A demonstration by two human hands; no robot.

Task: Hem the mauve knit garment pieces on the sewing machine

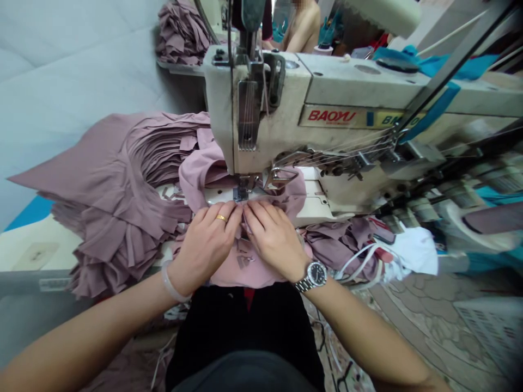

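A mauve fabric piece [194, 175] curves around the needle area of a white industrial sewing machine [278, 125]. Its edge meets the presser foot [242, 191]. My left hand [208, 237], with a gold ring and a pale bracelet, has its fingers pressed together on the cloth just in front of the foot. Close beside it, my right hand [273, 235], with a metal watch [315, 273], grips the same cloth, fingertips nearly touching the left ones. What lies under the fingers is hidden. Pink cloth [239, 272] hangs over my lap below both hands.
A thick stack of mauve cut pieces [106, 169] lies on the left of the machine table [30, 250]. More mauve cloth [343, 245] and a white cloth [414, 253] are bunched at right. Threads run along the machine arm. Another person [304, 27] sits behind the machine.
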